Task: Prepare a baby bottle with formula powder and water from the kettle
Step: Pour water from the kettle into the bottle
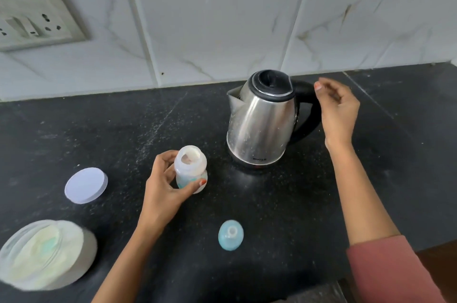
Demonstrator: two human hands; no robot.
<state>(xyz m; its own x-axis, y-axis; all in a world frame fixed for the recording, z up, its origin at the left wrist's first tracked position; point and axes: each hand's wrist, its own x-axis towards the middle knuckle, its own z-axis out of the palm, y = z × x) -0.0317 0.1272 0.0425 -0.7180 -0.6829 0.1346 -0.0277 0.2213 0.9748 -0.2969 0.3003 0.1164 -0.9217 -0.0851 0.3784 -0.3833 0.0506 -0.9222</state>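
Holding the baby bottle upright on the black worktop, the left grip has its thumb and fingers curled round the bottle's lower body. The bottle stands just in front of the kettle and a little to its left, apart from it. Its mouth is uncovered, and something pale shows inside the neck.

The kettle is steel with a black lid closed on top. Its spout faces left and its black handle faces right. The right grip hovers just beside that handle on the kettle's right. Its fingers are loosely curled and hold nothing, and the thumb tip is near the top of the handle. Whether it touches the handle cannot be told.

Nearer the camera than the kettle, well in front of it, a blue teat cap lies on the worktop. Far to the kettle's left lies a flat white lid. Further left of the kettle and nearer the camera, an uncovered tub of pale formula powder stands, blurred. A greenish shape lies in the powder, too blurred to name.

Behind the kettle rises a wall of white marbled tiles, with a socket plate on it far to the left. A pink sleeve covers the right forearm.
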